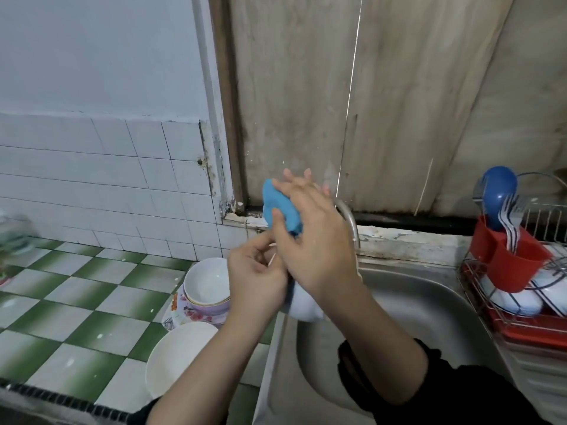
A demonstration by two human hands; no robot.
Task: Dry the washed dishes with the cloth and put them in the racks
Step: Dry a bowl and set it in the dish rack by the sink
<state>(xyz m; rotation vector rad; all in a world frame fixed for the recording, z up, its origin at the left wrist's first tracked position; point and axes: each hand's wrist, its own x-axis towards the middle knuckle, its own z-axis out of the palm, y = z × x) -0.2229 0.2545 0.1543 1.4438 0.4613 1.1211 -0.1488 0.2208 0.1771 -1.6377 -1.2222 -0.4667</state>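
My right hand [313, 240] holds a blue cloth [280, 210] above the sink, thumb pressed onto it and fingers stretched along its far side. My left hand [257, 280] sits just below and left of it, fingers curled round a white dish [303, 311]. Only the dish's lower edge shows under my wrists. A thin pale stick [271, 259] pokes out between my hands. The dish rack [478, 305] stands at the right edge and has white dishes [515, 302] in it.
Stacked bowls [205, 280] on a flowered plate and a large white plate [178, 360] sit on the green-checked counter at the left. The steel sink [414, 317] and tap [349, 222] lie behind my hands. A red cutlery holder [509, 262] with forks and a blue ladle hangs on the rack.
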